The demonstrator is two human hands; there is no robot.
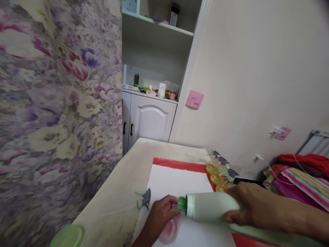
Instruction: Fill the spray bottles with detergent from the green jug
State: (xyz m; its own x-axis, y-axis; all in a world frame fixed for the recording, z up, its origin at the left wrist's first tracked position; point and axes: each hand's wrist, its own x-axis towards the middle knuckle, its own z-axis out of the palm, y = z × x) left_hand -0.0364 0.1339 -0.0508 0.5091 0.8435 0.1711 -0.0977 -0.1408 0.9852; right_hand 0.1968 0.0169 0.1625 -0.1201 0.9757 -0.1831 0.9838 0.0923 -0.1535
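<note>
My left hand (162, 214) is closed round the neck of a small clear bottle (169, 231) with a pinkish tint. My right hand (246, 206) grips a large pale green bottle (205, 207) and holds it tipped almost level. Its darker green spout (182, 203) points left, at the small bottle's mouth; whether the two touch I cannot tell. Left of my left hand lies a grey and green spray head (144, 199) with a thin tube. A round light green cap (68, 236) shows at the bottom left edge.
Under my hands is a white sheet (180, 176) on a red one (177, 164), on a cream-covered table (117, 192). Several spray bottles with yellow liquid (217, 175) stand close together at the right. A floral curtain (59, 103) hangs at left; behind are a cabinet (154, 120) and wall.
</note>
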